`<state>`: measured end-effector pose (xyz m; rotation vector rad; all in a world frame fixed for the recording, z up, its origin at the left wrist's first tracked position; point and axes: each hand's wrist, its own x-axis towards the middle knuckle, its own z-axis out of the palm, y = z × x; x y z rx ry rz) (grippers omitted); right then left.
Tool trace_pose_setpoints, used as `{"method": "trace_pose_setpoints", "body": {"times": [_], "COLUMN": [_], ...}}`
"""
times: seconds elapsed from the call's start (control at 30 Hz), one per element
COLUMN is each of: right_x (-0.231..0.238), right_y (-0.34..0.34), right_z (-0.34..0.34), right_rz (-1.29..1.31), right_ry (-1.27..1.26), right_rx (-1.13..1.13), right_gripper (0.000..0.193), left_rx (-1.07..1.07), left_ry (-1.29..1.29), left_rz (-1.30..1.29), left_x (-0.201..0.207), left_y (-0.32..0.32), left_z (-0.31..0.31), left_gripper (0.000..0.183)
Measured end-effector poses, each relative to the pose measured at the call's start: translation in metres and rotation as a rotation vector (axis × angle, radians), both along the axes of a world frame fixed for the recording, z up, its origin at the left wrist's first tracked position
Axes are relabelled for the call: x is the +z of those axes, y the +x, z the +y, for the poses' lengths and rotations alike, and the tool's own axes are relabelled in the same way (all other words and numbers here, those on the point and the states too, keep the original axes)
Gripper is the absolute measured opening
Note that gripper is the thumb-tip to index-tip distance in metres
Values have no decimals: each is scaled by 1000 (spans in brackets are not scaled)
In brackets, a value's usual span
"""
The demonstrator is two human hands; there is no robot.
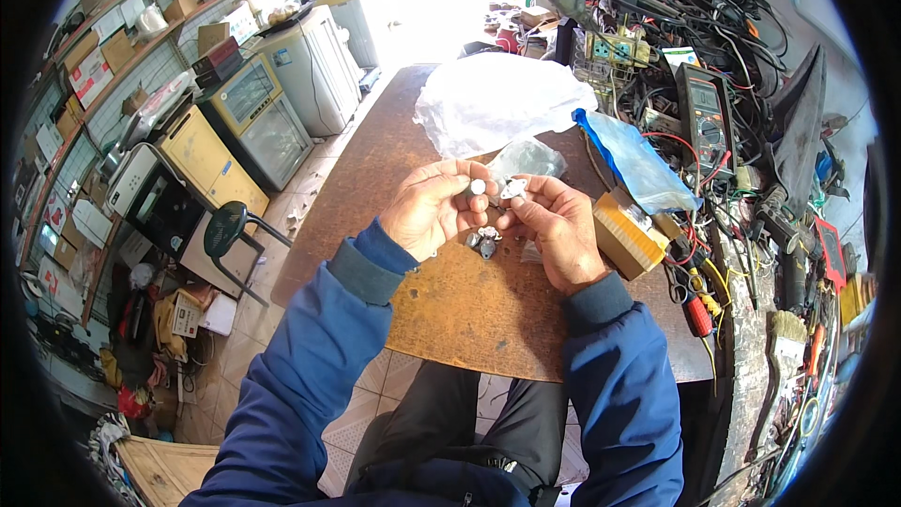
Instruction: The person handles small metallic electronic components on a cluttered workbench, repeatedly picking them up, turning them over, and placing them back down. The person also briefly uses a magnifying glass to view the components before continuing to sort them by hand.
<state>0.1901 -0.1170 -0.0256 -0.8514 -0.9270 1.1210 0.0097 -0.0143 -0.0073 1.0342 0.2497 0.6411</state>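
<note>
My left hand (435, 207) is closed, with a small round white disc (478, 187) pinched at its fingertips. Close beside it, my right hand (556, 225) grips a small flat part with a silver-white flange (513, 189) between thumb and fingers. The two pieces are held apart above the brown wooden table (450, 319). Below and between my hands lie several small black-and-silver parts (484, 242) in a little heap. Just beyond my fingers sits a clear plastic bag (533, 159). What exact kind the small parts are is too small to tell.
A large white plastic sheet (502, 99) covers the table's far part. To the right are a yellow-brown box (627, 237), a blue-edged bag (638, 160), a multimeter (706, 117), tangled cables (657, 0) and a red-handled screwdriver (698, 315). A dark stool (230, 230) stands left.
</note>
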Motion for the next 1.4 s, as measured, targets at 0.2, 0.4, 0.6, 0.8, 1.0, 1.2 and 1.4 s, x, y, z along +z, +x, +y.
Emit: {"method": "trace_pose_setpoints", "body": {"times": [0.2,0.4,0.6,0.8,1.0,1.2,1.4], "right_x": [1,1,1,5,4,-1,4], "right_y": [1,-1,-5,-2,10,-6,-25], "right_z": [-1,-2,-3,-2,4,2,-7], "right_rz": [-4,-17,-112,-102,-223,-672,-1069], "right_ry": [-6,-5,26,14,3,0,102], "right_rx": [10,45,59,-114,-396,-386,-396], "right_gripper": [18,21,27,27,23,20,16], "left_rx": [50,123,129,200,204,228,360], "left_ry": [-15,214,417,197,-46,5,1012], "left_rz": [76,279,378,172,49,254,696], "left_x": [1,10,8,12,26,23,1], "left_y": [-1,2,9,-2,-44,-66,-53], "left_z": [-1,-11,-18,-3,37,54,51], "left_gripper": [27,33,29,20,17,19,23]}}
